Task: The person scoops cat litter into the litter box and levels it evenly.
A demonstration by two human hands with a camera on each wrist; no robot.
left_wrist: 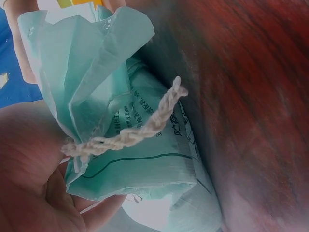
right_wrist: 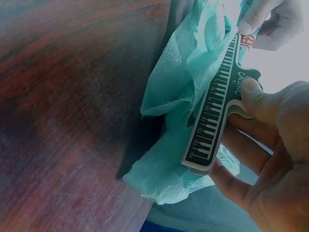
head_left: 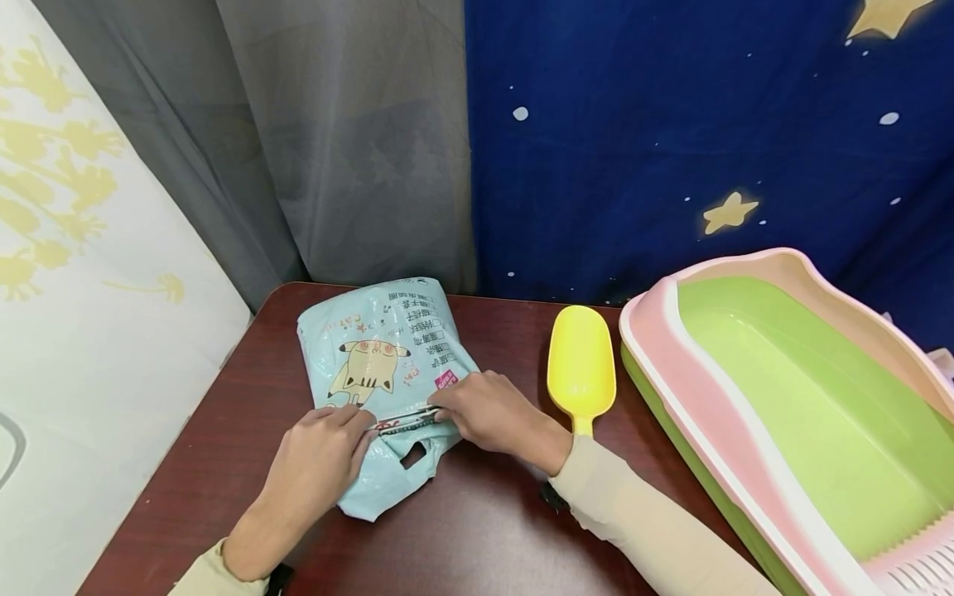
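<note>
A light-blue plastic bag (head_left: 320,319) printed with a cartoon cat lies on the table, its folded top with a cut-out handle hole facing me. Across the folded top runs a bag clip (right_wrist: 212,106), dark with a piano-key pattern. My right hand (head_left: 495,414) pinches the clip between thumb and fingers at its right part. At the other end, my left hand (head_left: 316,455) grips the bag's gathered edge, thumb and fingers around the plastic. In the left wrist view a braided cord (left_wrist: 125,137) crosses the bag close to that hand.
Right of the bag, a yellow scoop (head_left: 581,360) lies on the brown table (head_left: 514,513). A green litter tray with a pink rim (head_left: 674,372) stands at the right, partly behind my right forearm. Grey and blue star-print curtains (head_left: 596,165) hang behind the table.
</note>
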